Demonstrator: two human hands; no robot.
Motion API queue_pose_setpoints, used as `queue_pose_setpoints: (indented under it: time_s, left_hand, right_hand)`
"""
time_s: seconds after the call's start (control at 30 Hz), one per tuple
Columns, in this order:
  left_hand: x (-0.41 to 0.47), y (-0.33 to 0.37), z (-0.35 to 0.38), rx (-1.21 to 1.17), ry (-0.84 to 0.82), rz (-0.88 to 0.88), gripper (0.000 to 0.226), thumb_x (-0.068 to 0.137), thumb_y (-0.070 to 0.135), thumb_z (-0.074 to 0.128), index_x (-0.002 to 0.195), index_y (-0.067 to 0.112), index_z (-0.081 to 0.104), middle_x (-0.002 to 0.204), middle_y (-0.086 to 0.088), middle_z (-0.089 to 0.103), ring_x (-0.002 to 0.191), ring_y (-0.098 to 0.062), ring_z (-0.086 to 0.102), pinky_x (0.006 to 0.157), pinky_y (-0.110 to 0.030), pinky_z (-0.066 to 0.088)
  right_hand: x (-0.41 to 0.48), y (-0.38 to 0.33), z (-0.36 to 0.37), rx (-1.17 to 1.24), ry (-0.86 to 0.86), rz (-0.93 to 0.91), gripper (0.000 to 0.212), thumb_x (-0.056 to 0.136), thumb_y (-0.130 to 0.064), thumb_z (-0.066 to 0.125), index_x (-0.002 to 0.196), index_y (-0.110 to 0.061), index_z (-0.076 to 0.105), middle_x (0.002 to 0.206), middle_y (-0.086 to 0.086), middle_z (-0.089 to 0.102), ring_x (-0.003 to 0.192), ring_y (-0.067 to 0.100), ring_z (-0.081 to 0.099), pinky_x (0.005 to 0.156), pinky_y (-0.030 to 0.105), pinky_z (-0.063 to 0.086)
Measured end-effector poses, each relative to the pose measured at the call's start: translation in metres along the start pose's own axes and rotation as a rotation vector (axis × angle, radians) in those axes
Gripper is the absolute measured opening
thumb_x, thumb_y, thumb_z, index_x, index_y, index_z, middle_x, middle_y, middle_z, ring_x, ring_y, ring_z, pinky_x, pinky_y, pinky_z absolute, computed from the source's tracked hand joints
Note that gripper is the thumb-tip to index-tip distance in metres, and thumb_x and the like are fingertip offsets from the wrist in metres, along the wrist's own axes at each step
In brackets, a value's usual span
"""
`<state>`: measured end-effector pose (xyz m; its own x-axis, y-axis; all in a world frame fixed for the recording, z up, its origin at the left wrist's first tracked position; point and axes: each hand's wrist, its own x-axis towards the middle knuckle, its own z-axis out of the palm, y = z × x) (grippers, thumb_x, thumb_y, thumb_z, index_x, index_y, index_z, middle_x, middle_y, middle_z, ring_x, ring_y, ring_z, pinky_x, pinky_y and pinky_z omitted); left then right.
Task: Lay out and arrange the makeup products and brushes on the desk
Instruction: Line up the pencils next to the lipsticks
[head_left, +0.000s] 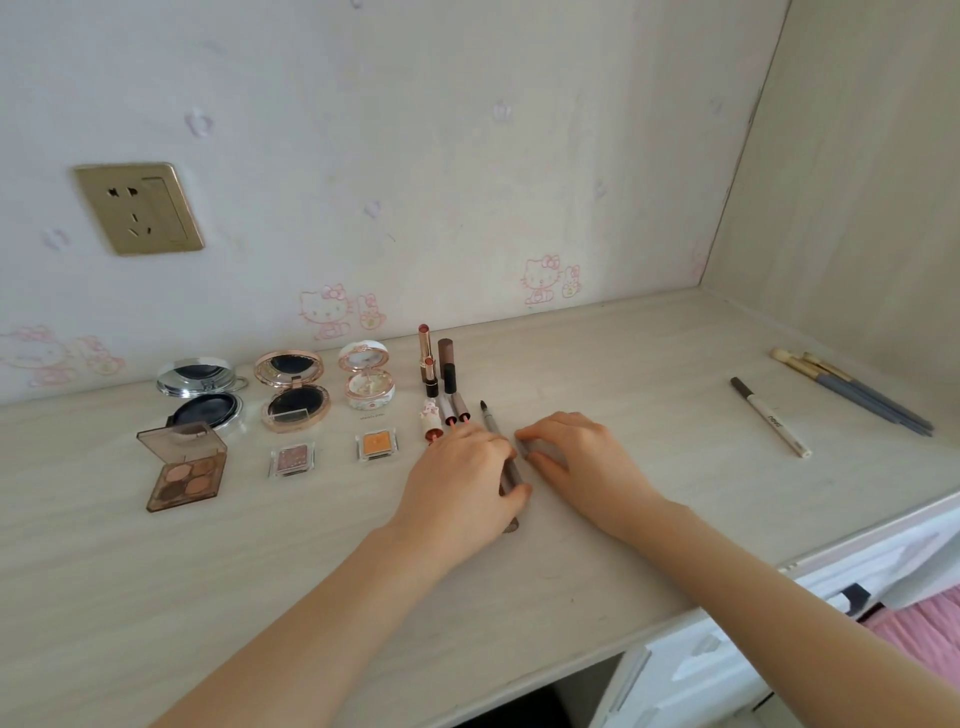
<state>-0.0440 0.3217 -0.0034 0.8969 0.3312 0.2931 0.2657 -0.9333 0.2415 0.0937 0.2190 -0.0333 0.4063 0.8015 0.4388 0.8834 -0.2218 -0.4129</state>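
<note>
Head view, so starting closest to me: the front edge of the pale wood-grain table (545, 571) runs off toward the lower right, with plenty of bare surface between that edge and the hands. Left hand (457, 483) is curled round a slim grey-brown liner pen (490, 420), thumb on its right side, fingers over the top. The pen lies flat with its long axis running near to far. Its dark tip points toward the pink-cartoon wallpapered wall (467, 182), leaning a touch left, and the butt end pokes out toward me below the thumb. Right hand (582, 457) sits just to the right, fingertips down on the table beside the barrel. There may be a small greyish bit (a cap?) under them, but I honestly cannot tell if it's pinching anything. The tight spot is on the pen's left: the tip ends just beside the row of little rose-tipped lip tubes (451, 410), so I'd guess any nudge wants to go straight or rightward. The right side is wide open all the way to the white brow pencil with the brown tip (771, 423). Past that, by the pale side panel (831, 208), is the bundle of grey-blue-handled brushes (857, 397). Both are well apart from the hands and nearer the right one. Further back, two upright lipsticks (430, 358) and three open round compacts (291, 389) sit along the wall.
</note>
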Motion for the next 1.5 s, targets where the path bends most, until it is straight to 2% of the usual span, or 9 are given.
queue_pose_setpoints:
  time_s: [0.23, 0.5, 0.77, 0.9, 1.07, 1.13, 1.23, 1.3, 1.5]
  left_hand:
    - [0.001, -0.007, -0.003, -0.007, 0.016, -0.020, 0.036, 0.084, 0.047, 0.058, 0.109, 0.022, 0.065, 0.108, 0.007, 0.062, 0.112, -0.013, 0.048, 0.092, -0.028, 0.042]
    - [-0.002, -0.010, -0.005, -0.006, 0.021, -0.035, 0.036, 0.084, 0.048, 0.058, 0.108, 0.022, 0.065, 0.107, 0.008, 0.062, 0.112, -0.012, 0.047, 0.090, -0.028, 0.043]
    - [0.010, 0.002, -0.002, -0.067, 0.061, -0.034, 0.030, 0.091, 0.035, 0.054, 0.115, 0.020, 0.064, 0.115, 0.009, 0.062, 0.118, -0.009, 0.046, 0.093, -0.028, 0.043]
    - [0.026, 0.022, 0.005, -0.016, 0.007, 0.060, 0.030, 0.093, 0.029, 0.048, 0.118, 0.019, 0.061, 0.122, 0.008, 0.060, 0.125, -0.011, 0.042, 0.093, -0.031, 0.043]
    - [0.060, 0.056, 0.018, -0.045, -0.084, 0.127, 0.032, 0.094, 0.025, 0.046, 0.123, 0.017, 0.058, 0.126, 0.000, 0.058, 0.126, -0.017, 0.041, 0.094, -0.037, 0.045]
    - [0.074, 0.069, 0.027, -0.056, -0.113, 0.147, 0.033, 0.093, 0.023, 0.047, 0.124, 0.017, 0.057, 0.127, 0.000, 0.057, 0.127, -0.019, 0.041, 0.094, -0.038, 0.045]
    - [0.096, 0.089, 0.043, -0.075, -0.142, 0.207, 0.034, 0.093, 0.023, 0.048, 0.125, 0.017, 0.056, 0.128, -0.002, 0.056, 0.126, -0.021, 0.042, 0.095, -0.039, 0.044]
    - [0.108, 0.101, 0.055, -0.131, -0.164, 0.219, 0.036, 0.093, 0.024, 0.049, 0.127, 0.016, 0.055, 0.130, -0.003, 0.055, 0.127, -0.022, 0.041, 0.098, -0.040, 0.043]
    - [0.142, 0.133, 0.088, -0.171, -0.153, 0.209, 0.043, 0.093, 0.028, 0.051, 0.132, 0.012, 0.051, 0.135, -0.010, 0.053, 0.132, -0.025, 0.037, 0.108, -0.030, 0.028]
  right_hand:
    - [0.009, -0.003, 0.010, 0.045, -0.015, -0.074, 0.018, 0.089, -0.012, 0.060, 0.104, -0.012, 0.069, 0.095, 0.003, 0.068, 0.093, 0.022, 0.060, 0.082, 0.030, 0.048]
    - [0.009, -0.005, 0.006, 0.022, -0.014, -0.071, 0.020, 0.091, -0.015, 0.060, 0.109, -0.012, 0.068, 0.103, 0.003, 0.068, 0.100, 0.020, 0.060, 0.086, 0.023, 0.044]
    - [-0.007, 0.011, -0.026, -0.104, -0.027, 0.057, 0.031, 0.091, -0.019, 0.059, 0.122, -0.016, 0.061, 0.119, 0.000, 0.062, 0.116, 0.019, 0.054, 0.093, 0.030, 0.046]
    - [-0.024, 0.027, -0.051, -0.187, -0.017, 0.131, 0.033, 0.095, -0.021, 0.052, 0.127, -0.019, 0.056, 0.125, -0.003, 0.057, 0.118, 0.016, 0.051, 0.090, 0.031, 0.046]
    - [-0.048, 0.055, -0.083, -0.285, 0.095, 0.165, 0.029, 0.092, -0.016, 0.055, 0.121, -0.017, 0.059, 0.118, -0.002, 0.058, 0.108, 0.019, 0.056, 0.078, 0.033, 0.052]
    - [-0.057, 0.068, -0.094, -0.323, 0.116, 0.211, 0.029, 0.091, -0.016, 0.056, 0.120, -0.016, 0.060, 0.117, 0.000, 0.059, 0.107, 0.020, 0.056, 0.079, 0.030, 0.051]
    - [-0.070, 0.089, -0.108, -0.337, 0.136, 0.275, 0.029, 0.091, -0.015, 0.056, 0.120, -0.013, 0.060, 0.116, 0.003, 0.060, 0.106, 0.024, 0.056, 0.082, 0.039, 0.052]
    - [-0.076, 0.101, -0.115, -0.357, 0.141, 0.324, 0.029, 0.091, -0.014, 0.056, 0.119, -0.012, 0.060, 0.116, 0.005, 0.060, 0.104, 0.026, 0.056, 0.083, 0.039, 0.051]
    - [-0.082, 0.123, -0.132, -0.392, 0.181, 0.515, 0.032, 0.094, -0.025, 0.050, 0.123, -0.015, 0.058, 0.115, 0.002, 0.059, 0.109, 0.025, 0.050, 0.083, 0.038, 0.049]
